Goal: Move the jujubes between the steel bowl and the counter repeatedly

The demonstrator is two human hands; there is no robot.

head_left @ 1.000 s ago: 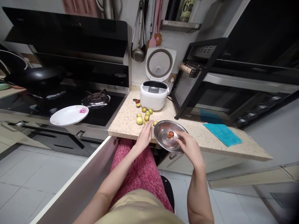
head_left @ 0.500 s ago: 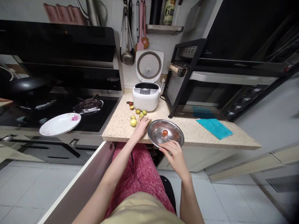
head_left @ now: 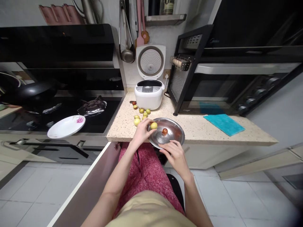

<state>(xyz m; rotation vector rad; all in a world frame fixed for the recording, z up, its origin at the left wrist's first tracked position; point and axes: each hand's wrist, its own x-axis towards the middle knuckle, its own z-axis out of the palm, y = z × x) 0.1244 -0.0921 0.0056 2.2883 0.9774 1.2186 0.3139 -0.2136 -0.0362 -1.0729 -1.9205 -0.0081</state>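
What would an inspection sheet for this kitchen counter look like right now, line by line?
Surface: speckled counter, steel bowl overhanging its front edge.
Job's things: yellow-green fruit at the bowl's left rim; red fruit lying inside the bowl.
Clutter: loose fruits by the rice cooker, its lid up; teal cloth.
Hands: left hand pinches the yellow-green fruit; right hand grips the bowl's near rim.
Cables: cooker cord to a wall socket.
Surroundings: stove, white plate, oven, open drawer.

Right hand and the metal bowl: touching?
Touching. The head view shows the right hand with fingertips on the near rim of the metal bowl, no gap visible.
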